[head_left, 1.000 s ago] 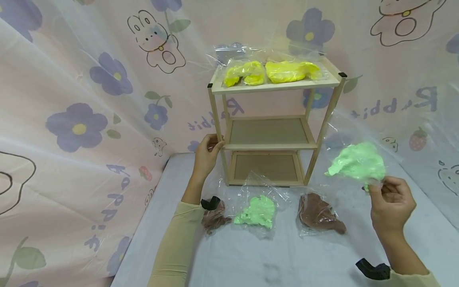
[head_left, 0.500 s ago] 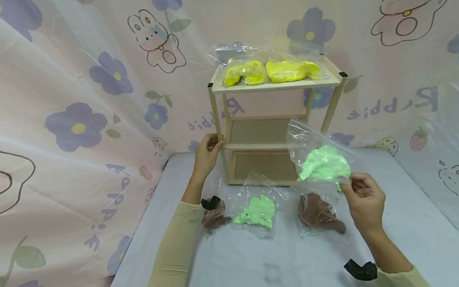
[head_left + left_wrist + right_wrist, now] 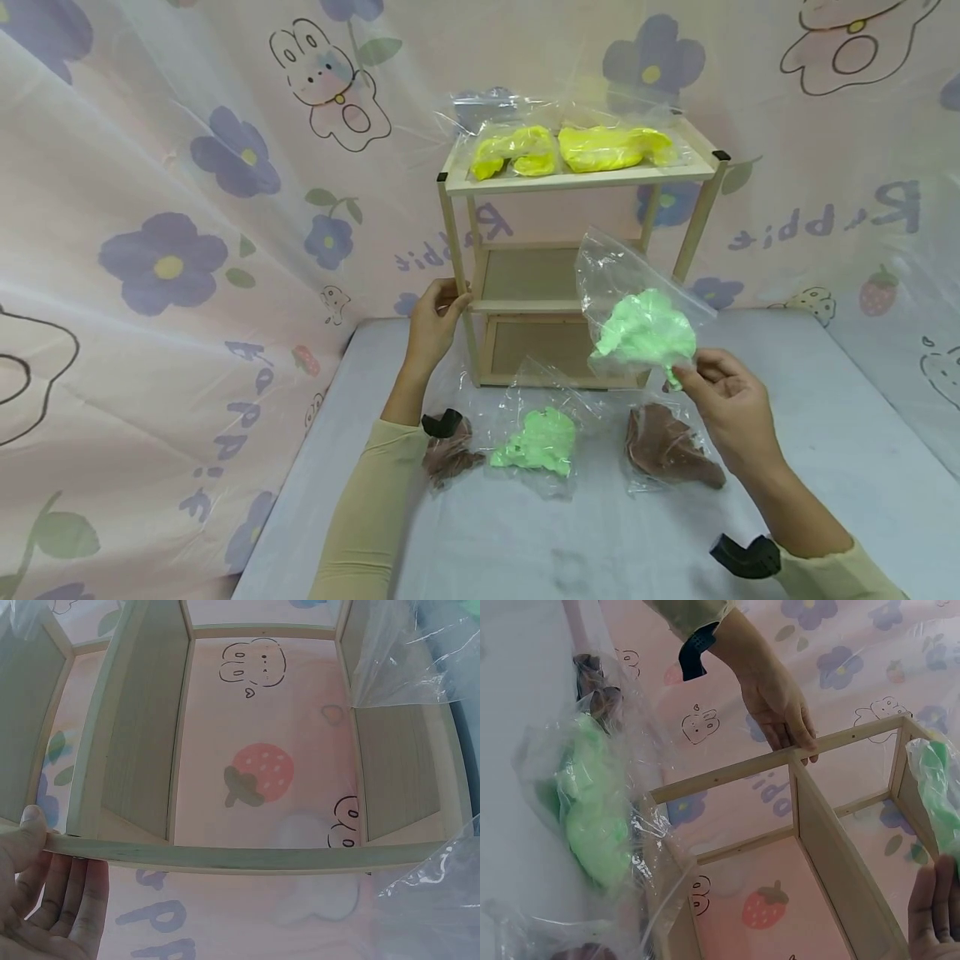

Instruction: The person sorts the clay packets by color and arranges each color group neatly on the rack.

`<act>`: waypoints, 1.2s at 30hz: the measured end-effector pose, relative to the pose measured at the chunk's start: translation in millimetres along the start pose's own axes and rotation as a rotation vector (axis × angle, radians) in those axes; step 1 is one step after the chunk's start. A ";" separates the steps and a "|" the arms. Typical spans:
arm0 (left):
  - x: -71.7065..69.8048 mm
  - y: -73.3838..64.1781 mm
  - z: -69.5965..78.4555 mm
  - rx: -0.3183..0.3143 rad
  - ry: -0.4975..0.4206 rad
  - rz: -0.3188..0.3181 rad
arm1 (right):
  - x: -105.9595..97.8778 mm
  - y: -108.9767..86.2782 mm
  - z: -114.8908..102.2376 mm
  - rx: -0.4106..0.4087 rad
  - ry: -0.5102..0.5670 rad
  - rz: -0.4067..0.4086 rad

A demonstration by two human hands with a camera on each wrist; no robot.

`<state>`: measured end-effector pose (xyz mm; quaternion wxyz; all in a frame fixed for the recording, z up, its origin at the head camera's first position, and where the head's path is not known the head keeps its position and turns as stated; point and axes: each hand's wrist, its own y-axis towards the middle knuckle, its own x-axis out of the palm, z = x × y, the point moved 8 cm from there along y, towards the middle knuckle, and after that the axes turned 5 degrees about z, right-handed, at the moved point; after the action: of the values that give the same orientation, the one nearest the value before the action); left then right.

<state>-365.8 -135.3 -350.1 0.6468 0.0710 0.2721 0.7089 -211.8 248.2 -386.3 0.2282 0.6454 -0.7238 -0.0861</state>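
A three-tier wooden rack [image 3: 577,182] stands at the back of the table. My left hand [image 3: 433,321] grips its left front post at the middle shelf; in the left wrist view, thumb and fingers lie on either side of the wood [image 3: 225,855]. Between thumb and fingers of my right hand [image 3: 735,408] is the lower right part of a clear zip bag [image 3: 647,327] with a light green, clay-like lump inside. This bag hangs in front of the rack's right side and overlaps its middle and bottom shelves. In the right wrist view it shows at the right edge [image 3: 937,787].
On the top shelf lie two clear bags of yellow clay-like stuff [image 3: 517,154]. Along the rack's front, on the white-covered table [image 3: 600,550], are a brown bag [image 3: 450,454] by my left wrist, another green bag [image 3: 538,446] and a second brown bag [image 3: 671,446]. A printed curtain [image 3: 187,350] hangs behind.
My right hand has carried the green bag leftward from beside the rack to in front of its right side. My left hand has stayed on the post.
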 end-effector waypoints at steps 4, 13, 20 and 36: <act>0.2 0.0 0.0 0.002 0.001 -0.002 | 6.1 5.0 1.3 0.030 0.079 -0.046; 0.0 0.2 -0.6 -0.006 0.002 -0.005 | 19.2 21.8 -1.9 -0.029 -0.013 -0.001; -0.6 0.4 -0.8 -0.004 0.005 0.005 | 35.2 42.3 1.9 -0.098 -0.069 0.018; -0.5 0.1 -0.6 0.000 0.008 0.009 | 73.7 79.7 8.0 -0.198 -0.101 -0.025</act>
<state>-366.1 -136.0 -350.5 0.6427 0.0695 0.2743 0.7120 -291.3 187.2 -343.7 0.2531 0.6237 -0.7140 -0.1927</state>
